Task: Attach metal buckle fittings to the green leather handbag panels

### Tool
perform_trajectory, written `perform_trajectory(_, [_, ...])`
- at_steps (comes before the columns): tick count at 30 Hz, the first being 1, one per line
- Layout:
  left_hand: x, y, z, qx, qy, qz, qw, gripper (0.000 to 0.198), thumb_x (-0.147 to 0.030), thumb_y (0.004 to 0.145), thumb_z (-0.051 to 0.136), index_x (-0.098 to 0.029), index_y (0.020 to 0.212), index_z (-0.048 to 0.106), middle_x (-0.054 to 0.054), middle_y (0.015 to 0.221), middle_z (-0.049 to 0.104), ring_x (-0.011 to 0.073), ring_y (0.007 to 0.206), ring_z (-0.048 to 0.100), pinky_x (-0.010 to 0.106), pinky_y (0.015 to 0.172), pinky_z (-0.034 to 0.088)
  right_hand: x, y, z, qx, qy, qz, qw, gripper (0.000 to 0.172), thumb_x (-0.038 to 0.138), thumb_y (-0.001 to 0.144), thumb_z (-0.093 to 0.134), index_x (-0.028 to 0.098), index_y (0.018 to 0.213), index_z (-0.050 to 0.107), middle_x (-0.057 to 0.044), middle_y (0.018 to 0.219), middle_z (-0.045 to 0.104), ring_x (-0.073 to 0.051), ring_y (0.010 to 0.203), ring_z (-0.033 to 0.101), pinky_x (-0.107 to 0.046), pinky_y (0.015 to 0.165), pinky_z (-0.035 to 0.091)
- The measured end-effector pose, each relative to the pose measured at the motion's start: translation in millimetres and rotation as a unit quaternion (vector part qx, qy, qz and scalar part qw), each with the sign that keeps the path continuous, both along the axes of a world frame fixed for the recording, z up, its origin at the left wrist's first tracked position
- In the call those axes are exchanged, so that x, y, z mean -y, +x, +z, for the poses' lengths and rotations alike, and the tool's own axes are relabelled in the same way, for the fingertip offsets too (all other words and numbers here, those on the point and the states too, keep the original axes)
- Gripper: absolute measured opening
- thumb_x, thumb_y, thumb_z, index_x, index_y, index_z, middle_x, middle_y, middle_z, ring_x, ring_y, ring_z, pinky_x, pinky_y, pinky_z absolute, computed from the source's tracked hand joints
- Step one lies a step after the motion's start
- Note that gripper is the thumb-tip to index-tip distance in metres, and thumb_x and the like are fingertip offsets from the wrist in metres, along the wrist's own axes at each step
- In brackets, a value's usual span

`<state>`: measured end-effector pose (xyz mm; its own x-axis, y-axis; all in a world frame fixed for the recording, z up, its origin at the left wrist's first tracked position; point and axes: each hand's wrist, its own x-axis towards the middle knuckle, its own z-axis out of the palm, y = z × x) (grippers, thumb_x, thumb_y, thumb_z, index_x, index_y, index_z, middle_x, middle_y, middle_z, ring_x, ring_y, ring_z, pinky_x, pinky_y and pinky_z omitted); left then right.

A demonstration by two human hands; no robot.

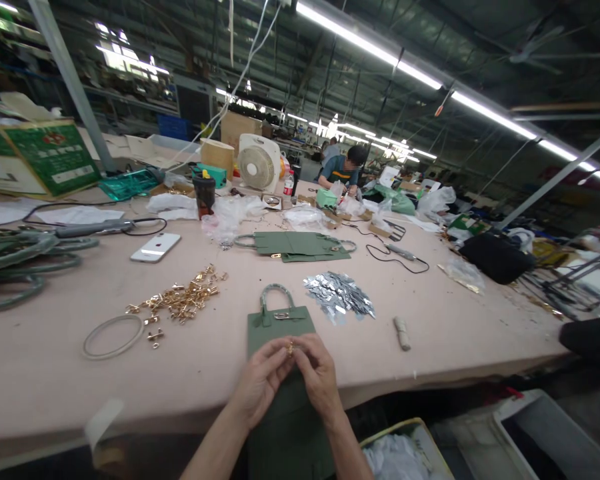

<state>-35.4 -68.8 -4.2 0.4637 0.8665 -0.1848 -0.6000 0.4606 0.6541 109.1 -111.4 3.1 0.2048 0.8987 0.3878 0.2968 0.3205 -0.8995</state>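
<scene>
My left hand (263, 377) and my right hand (320, 373) meet at the fingertips, both pinching one small gold-coloured metal fitting (290, 348). Its exact shape is partly hidden by the fingers. Under them lies a green leather handbag piece (260, 328), with a rounded handle (276, 291) at its far end and a metal clasp (282, 315) near the top; it hangs over the table edge toward me. To the left is a heap of similar gold fittings (187, 300). A pile of thin silver metal plates (341, 295) lies to the right.
Another green bag piece (300, 245) lies farther back. Around it are a white phone (156, 247), a ring-shaped strap (113, 337), a grey roll (401, 333) and a corded tool (401, 252). A fan (258, 164) stands behind. Across the table a person (341, 172) works.
</scene>
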Motion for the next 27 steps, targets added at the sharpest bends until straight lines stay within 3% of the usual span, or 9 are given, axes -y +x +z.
perform_trajectory(8, [2, 14, -13.0, -0.096, 0.068, 0.064, 0.991, 0.043, -0.044, 0.076, 0.086, -0.016, 0.108, 0.080, 0.012, 0.118, 0.079, 0.0271, 0.117, 0.071, 0.042, 0.111, 0.053, -4, 6, -12.0, -0.055, -0.008, -0.036, 0.998, 0.013, 0.035, 0.093, 0.073, 0.023, 0.098, 0.077, -0.005, 0.096, 0.071, -0.020, 0.093, 0.067, -0.032, 0.082, 0.055])
perform_trajectory(15, [8, 17, -12.5, -0.176, 0.149, 0.109, 0.967, 0.045, -0.049, 0.075, 0.085, -0.017, 0.106, 0.078, 0.014, 0.115, 0.080, 0.0292, 0.110, 0.075, 0.042, 0.100, 0.060, 0, 3, -13.9, -0.037, 0.002, -0.057, 0.998, 0.010, 0.033, 0.093, 0.073, 0.024, 0.091, 0.077, -0.004, 0.091, 0.071, -0.020, 0.087, 0.067, -0.031, 0.076, 0.054])
perform_trajectory(22, [12, 18, -18.2, -0.276, 0.221, 0.106, 0.929, 0.033, -0.047, 0.088, 0.073, -0.023, 0.110, 0.076, 0.009, 0.115, 0.080, 0.0266, 0.108, 0.075, 0.037, 0.099, 0.060, 3, 8, -7.6, -0.057, -0.020, -0.039, 0.997, 0.014, 0.034, 0.093, 0.073, 0.022, 0.085, 0.069, -0.002, 0.085, 0.064, -0.018, 0.080, 0.061, -0.029, 0.071, 0.051])
perform_trajectory(27, [7, 14, -16.7, -0.318, 0.237, 0.088, 0.914, 0.031, -0.049, 0.090, 0.070, -0.023, 0.106, 0.075, 0.008, 0.102, 0.082, 0.0264, 0.090, 0.079, 0.034, 0.083, 0.064, 5, 9, -6.3, -0.066, -0.023, -0.017, 0.997, 0.014, 0.034, 0.095, 0.070, 0.022, 0.087, 0.067, -0.002, 0.088, 0.062, -0.017, 0.081, 0.061, -0.028, 0.071, 0.052])
